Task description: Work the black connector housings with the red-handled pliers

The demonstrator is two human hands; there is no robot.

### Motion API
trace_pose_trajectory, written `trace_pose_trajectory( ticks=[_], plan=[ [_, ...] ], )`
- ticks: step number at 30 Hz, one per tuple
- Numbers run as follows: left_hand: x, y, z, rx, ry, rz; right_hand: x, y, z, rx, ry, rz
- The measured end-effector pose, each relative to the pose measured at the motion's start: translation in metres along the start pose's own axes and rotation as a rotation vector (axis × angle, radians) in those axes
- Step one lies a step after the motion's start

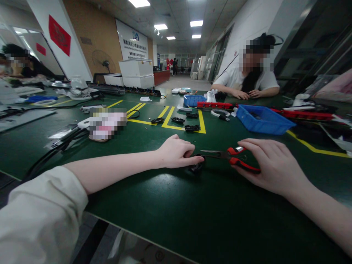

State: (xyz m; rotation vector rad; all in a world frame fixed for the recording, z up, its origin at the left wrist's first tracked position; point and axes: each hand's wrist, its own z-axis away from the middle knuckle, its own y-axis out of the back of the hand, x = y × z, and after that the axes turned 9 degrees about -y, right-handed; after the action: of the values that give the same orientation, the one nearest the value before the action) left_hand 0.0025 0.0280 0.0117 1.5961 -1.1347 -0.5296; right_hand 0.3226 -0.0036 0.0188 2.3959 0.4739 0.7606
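pale sleeve [46, 212] in front, black piece [196, 167] held at the pliers [227, 154]

the sleeve is worn on the left arm, which is stretched across the green table [165, 205]. the black piece is held low by the left hand [178, 152], near the middle of the table; its upper edge is covered by the thumb tip, and the other fingers are curled inward. how it is gripped underneath cannot be told.

the red-handled pliers are held by the right hand [275, 165], with one handle taken by the fingers and the other by the thumb side. the handles are spread and the slim jaws are parted, pointed left at the black piece; whether it is touched by them cannot be told.

beyond the hands, four dark parts [192, 128] are laid out in and beside a frame of yellow tape [203, 123]. a blurred pink item [107, 126] is set to the left. a large blue bin [264, 119] is placed to the right, with a smaller blue tray [194, 100] farther back. across the table, a person [249, 79] in white is seated.
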Motion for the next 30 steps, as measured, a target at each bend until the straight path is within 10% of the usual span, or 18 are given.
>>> trace_pose_trajectory(
  ticks=[12, 30],
  plan=[
    [-0.01, 0.001, -0.004, -0.106, -0.26, 0.265, 0.006, -0.001, 0.0, 0.072, 0.052, 0.028],
    [-0.009, -0.002, -0.004, -0.05, -0.196, 0.195, 0.004, 0.0, 0.007, -0.005, 0.093, -0.101]
  ],
)
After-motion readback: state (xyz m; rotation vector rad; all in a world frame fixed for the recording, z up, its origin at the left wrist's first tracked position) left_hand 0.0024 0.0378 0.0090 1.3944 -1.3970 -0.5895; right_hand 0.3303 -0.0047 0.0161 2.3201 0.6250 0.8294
